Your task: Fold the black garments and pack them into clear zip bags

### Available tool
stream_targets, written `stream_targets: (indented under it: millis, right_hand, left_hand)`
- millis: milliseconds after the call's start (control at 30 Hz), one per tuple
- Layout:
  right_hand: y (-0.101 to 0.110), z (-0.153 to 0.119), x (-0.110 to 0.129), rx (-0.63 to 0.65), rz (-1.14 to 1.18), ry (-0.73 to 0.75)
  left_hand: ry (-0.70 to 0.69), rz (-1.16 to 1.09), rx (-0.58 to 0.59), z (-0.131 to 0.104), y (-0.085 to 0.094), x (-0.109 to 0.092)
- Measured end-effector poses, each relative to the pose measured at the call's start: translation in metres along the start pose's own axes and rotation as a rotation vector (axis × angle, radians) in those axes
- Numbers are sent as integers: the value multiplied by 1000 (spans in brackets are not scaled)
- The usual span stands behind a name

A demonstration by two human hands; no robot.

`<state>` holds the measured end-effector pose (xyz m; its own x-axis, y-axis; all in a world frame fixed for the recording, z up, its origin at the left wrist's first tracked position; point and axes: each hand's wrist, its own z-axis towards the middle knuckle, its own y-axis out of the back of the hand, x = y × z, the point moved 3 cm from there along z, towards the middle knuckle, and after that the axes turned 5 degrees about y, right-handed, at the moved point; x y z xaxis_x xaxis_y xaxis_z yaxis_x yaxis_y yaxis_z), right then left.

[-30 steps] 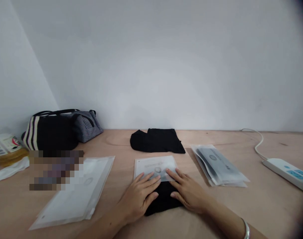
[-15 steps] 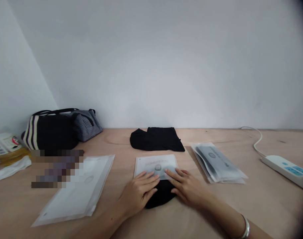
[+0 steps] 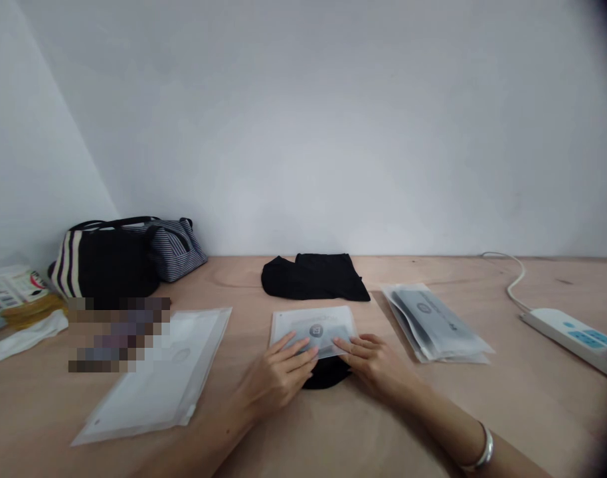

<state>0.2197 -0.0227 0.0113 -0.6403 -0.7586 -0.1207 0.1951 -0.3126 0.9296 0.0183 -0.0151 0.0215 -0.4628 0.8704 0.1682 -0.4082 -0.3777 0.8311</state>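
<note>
A small frosted plastic zip bag with a round dark logo lies in front of me. A black cloth piece with a rounded end, perhaps a sock, sticks out of its near edge; a dark shape shows through the plastic. My left hand is closed on the bag's near left part, fingers on top. My right hand grips the near right corner, its thumb mostly hidden. Behind the bag lies another black cloth piece, sock-like in outline.
Filled frosted bags are stacked at right, beside a white power strip with a cord. Larger frosted bags lie at left, near a blurred-out item. A black bag with pale stripes and a striped bag stand against the wall.
Less of the black cloth sticks out of the zip bag's near edge than before. The logo sits slightly farther away, and both hands have shifted a little.
</note>
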Motion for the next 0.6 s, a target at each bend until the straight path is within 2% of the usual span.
stream_targets:
  millis: [100, 300, 433, 500, 600]
  right_hand:
    - [4, 1, -1, -77, 26, 20]
    - [7, -3, -3, -36, 84, 56]
    - [3, -3, -6, -165, 103, 77]
    - [3, -2, -7, -246, 115, 41]
    - [6, 0, -6, -306, 64, -118]
  left_hand:
    - [25, -48, -117, 1, 3, 0]
    - [101, -244, -114, -1, 5, 1]
    - [69, -354, -168, 0, 6, 0]
    - [86, -403, -182, 0, 6, 0]
    - [131, -450, -194, -1, 4, 1]
